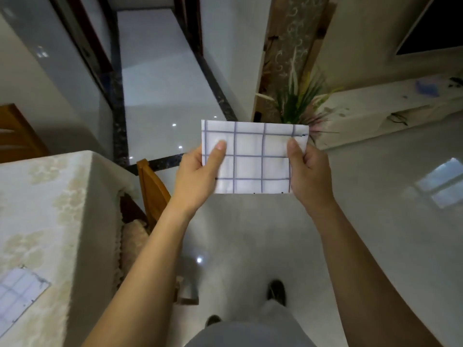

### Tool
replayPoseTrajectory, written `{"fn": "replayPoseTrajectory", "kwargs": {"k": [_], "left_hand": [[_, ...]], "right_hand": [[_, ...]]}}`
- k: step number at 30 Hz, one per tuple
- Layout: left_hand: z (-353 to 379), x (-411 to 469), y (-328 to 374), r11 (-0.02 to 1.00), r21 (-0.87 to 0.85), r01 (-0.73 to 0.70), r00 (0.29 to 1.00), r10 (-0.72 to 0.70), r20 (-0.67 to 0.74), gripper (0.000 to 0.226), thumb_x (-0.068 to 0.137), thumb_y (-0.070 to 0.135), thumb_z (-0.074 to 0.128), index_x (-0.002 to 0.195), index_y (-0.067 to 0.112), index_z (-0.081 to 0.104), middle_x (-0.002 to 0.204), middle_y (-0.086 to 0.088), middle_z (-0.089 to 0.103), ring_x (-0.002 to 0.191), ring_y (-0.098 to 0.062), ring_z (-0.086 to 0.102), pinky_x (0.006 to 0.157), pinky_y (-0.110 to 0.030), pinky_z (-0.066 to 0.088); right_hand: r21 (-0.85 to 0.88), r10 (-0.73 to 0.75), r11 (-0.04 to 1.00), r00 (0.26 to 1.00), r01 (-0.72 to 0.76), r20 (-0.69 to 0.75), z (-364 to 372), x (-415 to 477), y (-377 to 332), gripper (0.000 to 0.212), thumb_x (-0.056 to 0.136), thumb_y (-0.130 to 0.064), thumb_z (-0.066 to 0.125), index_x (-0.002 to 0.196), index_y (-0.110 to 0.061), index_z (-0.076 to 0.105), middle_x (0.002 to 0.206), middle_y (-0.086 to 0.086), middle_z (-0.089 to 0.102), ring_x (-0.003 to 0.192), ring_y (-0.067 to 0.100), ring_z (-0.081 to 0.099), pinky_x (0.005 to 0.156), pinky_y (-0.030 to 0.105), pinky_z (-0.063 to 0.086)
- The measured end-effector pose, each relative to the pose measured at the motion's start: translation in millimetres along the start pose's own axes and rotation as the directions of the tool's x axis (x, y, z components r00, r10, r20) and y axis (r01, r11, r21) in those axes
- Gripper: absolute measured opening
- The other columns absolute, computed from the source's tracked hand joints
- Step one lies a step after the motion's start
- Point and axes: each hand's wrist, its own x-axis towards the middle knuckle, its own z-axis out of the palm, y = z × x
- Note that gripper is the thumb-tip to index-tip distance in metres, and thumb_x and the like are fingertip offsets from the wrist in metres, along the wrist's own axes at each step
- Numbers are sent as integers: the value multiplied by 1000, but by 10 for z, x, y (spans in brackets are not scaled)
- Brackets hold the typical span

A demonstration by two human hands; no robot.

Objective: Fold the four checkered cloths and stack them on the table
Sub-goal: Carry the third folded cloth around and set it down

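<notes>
Low at the left, near the front edge of the cream patterned table, a folded white cloth with blue check lines lies flat. Further out, over the glossy pale floor, the left hand and right hand each pinch a side edge of a second folded blue-checked white cloth, thumbs on top, well clear of the table. Beyond stands a green leafy plant.

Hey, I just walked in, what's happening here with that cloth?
A person stands beside a table and holds a folded checkered cloth in the air over the floor. The left hand pinches its left edge and the right hand its right edge, thumbs on top. A second checkered cloth lies flat on the table. The held one is not yet stacked.
</notes>
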Motion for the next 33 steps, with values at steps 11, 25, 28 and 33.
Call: {"fn": "replayPoseTrajectory", "kwargs": {"k": [11, 25, 28, 33], "left_hand": [[77, 1132, 55, 987, 162, 24, 908, 46, -416, 51, 107, 35, 48, 85, -8, 64, 67, -22, 65, 53, -26, 61, 46, -29, 48], [-969, 1614, -392, 986, 31, 165, 545, -65, -836, 34, 107, 38, 47, 89, 22, 70, 80, 9, 77, 74, -9, 73, 62, -17, 53], [-1366, 1801, -525, 984, -21, 178, 488, -107, -867, 38, 107, 40, 47, 90, 15, 70, 76, 3, 75, 71, -9, 71, 57, -15, 49], [-1998, 2082, -543, 980, 5, 200, 476, -93, -875, 33, 108, 38, 44, 88, 23, 65, 71, 11, 67, 63, 2, 65, 52, -13, 46]], "right_hand": [[203, -187, 971, 932, 128, 310, 640, 1773, 173, 54, 102, -37, 55, 70, 7, 50, 62, 15, 54, 53, 16, 49, 51, 29, 38], [370, -381, 916, 626, 156, 681, 2616, 2534, -279, 48, 103, -30, 56, 69, 2, 44, 61, 0, 43, 59, 7, 40, 52, 25, 33], [345, -393, 918, 554, 194, 734, 3105, 2657, -546, 37, 104, -29, 54, 82, 0, 59, 72, 3, 64, 65, 8, 58, 56, 25, 48], [328, -397, 918, 490, 224, 776, 3899, 2876, -945, 28, 105, -31, 51, 92, -9, 64, 82, -1, 68, 77, 7, 65, 61, 25, 52]]}}
